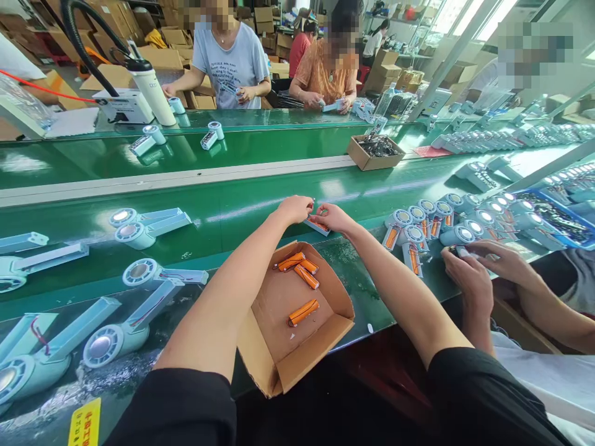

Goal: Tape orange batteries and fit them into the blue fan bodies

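My left hand point(297, 209) and my right hand point(332, 218) are close together over the green work surface, both with bent, closed fingers. Beneath them lies a pale blue fan handle point(318, 229) with an orange battery inside; the fan's head is hidden. My right fingers pinch at this handle. What my left fingertips grip is too small to make out. Between my forearms, an open cardboard box point(304, 359) holds several orange batteries point(303, 313) with wires.
Pale blue fan housings point(139, 272) lie on the left. Battery-fitted fans point(413, 238) stand at right, near a co-worker's hands point(474, 272). A carton of small dark parts point(375, 153) sits beyond the rail point(199, 174). Two people work across the bench.
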The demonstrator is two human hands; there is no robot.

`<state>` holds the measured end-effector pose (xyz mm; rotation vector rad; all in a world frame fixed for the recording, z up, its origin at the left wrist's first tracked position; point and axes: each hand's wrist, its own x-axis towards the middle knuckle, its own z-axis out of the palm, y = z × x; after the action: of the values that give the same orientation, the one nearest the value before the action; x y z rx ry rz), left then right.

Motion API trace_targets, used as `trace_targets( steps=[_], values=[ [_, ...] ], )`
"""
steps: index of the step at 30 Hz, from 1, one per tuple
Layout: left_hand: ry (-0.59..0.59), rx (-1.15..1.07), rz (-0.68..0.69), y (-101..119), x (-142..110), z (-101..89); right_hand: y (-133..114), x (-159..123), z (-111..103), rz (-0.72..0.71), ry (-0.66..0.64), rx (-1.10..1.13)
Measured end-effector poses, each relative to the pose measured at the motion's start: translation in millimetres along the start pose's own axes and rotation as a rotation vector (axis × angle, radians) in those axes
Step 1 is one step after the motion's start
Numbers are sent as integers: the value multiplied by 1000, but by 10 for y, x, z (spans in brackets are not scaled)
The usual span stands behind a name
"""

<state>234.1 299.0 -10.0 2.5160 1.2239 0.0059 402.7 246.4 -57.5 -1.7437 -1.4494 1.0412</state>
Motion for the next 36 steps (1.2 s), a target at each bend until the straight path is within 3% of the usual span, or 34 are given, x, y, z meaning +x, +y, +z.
trace_targets(
  steps=[7,11,15,17,20,24,27,29,31,33,36],
  values=[
    [63,-31,5,126,-63,-41,-23,-265,-227,-146,184,-76],
    [164,-71,-62,-40,-159,-208,-196,-573,-362,-264,346,-33],
    [261,-127,-75,-294,-488,-362,-226,-1176,-317,-310,270,0],
    [316,-156,-76,-413,-921,-347,-144,-1561,-251,-306,172,12],
    [337,-203,-66,-547,-1994,-177,100,-2115,-236,-259,112,-35],
    [344,-149,-28,-592,-3631,248,419,-2567,-284,-185,300,51],
    [398,80,-54,-691,-4362,613,389,-2667,-198,-263,355,299],
    [452,156,-106,-759,-4496,807,228,-2636,-81,-344,309,361],
    [548,172,-112,-735,-4424,904,-6,-2571,77,-420,230,287],
    [649,168,-62,-590,-4264,880,-276,-2532,277,-472,105,167],
    [664,114,94,-264,-4059,681,-621,-2580,640,-481,-226,20]
  ],
)
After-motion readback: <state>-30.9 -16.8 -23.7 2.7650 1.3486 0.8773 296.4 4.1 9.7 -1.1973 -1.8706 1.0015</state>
